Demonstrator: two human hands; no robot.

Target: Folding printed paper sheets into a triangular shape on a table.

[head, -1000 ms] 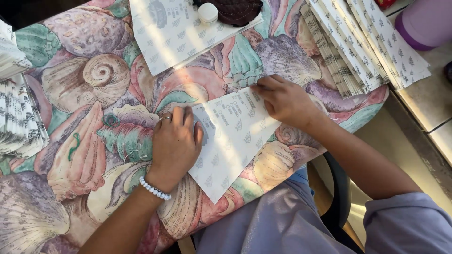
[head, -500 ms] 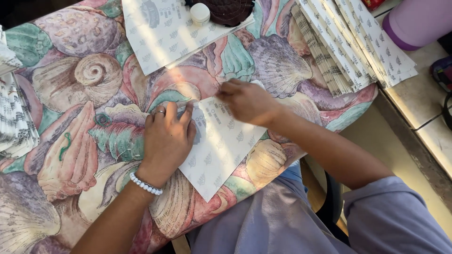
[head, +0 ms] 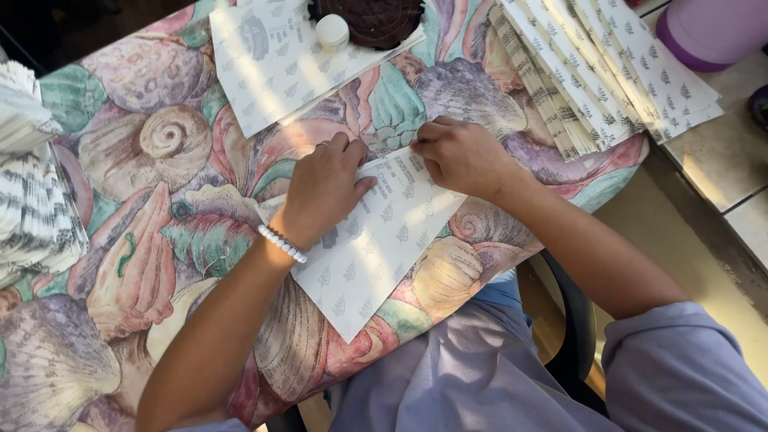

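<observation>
Seashell-printed cloth [head: 152,160] covers the table where a seated person works a sheet of white patterned paper [head: 376,248], which lies diagonally across the near edge, its lower corner pointing toward six o'clock.

The left hand [head: 324,188], a beaded bracelet [head: 282,243] at the wrist, lies palm down on the sheet's upper left part, fingers extended and close together, pressing rather than gripping. The right hand [head: 460,156] sits at the sheet's top edge toward one o'clock, fingers curled in, their tips on the paper as if creasing or pinching a narrow fold; whether they actually hold the edge cannot be told. Both forearms come in from the lower frame, the right elbow bent out over the lap.

The sheet could skew or crease crooked if the flat hand eases its pressure, since the cloth beneath looks soft and uneven; its lower corner, near the table edge, could also catch on the lap.

At twelve o'clock another printed sheet [head: 272,64] carries a small white cap [head: 332,30] and a dark round object [head: 372,18]. Fanned stacks of similar paper [head: 608,72] lie at two o'clock, more bundles [head: 32,208] at nine.
</observation>
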